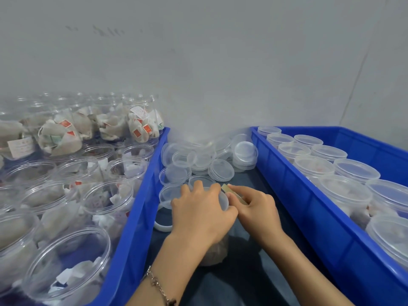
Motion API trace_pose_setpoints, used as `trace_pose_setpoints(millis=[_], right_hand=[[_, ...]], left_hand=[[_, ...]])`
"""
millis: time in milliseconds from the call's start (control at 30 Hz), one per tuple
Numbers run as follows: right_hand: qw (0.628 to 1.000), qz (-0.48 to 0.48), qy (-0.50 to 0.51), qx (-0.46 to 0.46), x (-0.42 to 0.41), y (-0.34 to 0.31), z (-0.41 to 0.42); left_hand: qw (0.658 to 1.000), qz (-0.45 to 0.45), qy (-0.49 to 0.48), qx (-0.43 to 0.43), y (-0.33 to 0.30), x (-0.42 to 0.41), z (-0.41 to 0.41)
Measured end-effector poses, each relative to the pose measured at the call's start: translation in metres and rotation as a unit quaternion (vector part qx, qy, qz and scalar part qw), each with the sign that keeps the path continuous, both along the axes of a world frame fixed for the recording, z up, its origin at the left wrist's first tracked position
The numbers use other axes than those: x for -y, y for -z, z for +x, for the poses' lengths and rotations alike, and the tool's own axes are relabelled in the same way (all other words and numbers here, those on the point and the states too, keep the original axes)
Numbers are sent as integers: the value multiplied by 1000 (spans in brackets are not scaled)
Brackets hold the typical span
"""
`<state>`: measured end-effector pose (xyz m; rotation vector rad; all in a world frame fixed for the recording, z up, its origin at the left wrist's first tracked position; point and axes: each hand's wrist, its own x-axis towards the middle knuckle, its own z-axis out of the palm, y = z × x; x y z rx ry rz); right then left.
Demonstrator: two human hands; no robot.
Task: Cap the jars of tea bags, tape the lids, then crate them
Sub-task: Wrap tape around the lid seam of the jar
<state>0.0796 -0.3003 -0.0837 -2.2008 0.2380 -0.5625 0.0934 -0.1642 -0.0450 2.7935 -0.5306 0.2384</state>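
A clear jar of tea bags [215, 252] stands between the two blue crates. My left hand [202, 214] lies over its clear lid [224, 200], fingers curled round the rim. Just right of the lid, my right hand [254, 205] pinches a small yellowish strip, apparently tape [233, 192], whose far end touches the lid's edge. The left blue crate [136, 217] holds several open jars of tea bags [103, 202]. In the right blue crate [298, 195] stand several capped jars [344, 191].
A heap of loose clear lids [212, 157] lies on the dark surface beyond my hands, between the crates. A white ring, perhaps a tape roll [162, 226], sits beside the left crate wall. A grey wall closes off the back.
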Motion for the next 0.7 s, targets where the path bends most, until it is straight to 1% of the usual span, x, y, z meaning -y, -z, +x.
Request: trace_pose_setpoints(millis=[167, 333, 367, 467, 500, 600, 700], right_hand=[[1000, 19, 9, -14, -7, -6, 12], [1000, 7, 9, -17, -9, -6, 20], [1000, 6, 17, -15, -8, -7, 21], [996, 5, 83, -14, 8, -20, 36], [997, -2, 80, -15, 12, -25, 41], [996, -79, 44, -18, 14, -31, 49], [985, -166, 18, -43, 14, -20, 44]], left_hand=[[1000, -21, -7, -4, 0, -6, 6], [1000, -25, -15, -3, -4, -8, 6], [1000, -20, -6, 0, -5, -6, 3], [998, 14, 63, 18, -4, 5, -18], [997, 18, 74, 14, -3, 7, -23], [997, 26, 68, -4, -2, 9, -23], [998, 26, 57, -24, -5, 14, -20]])
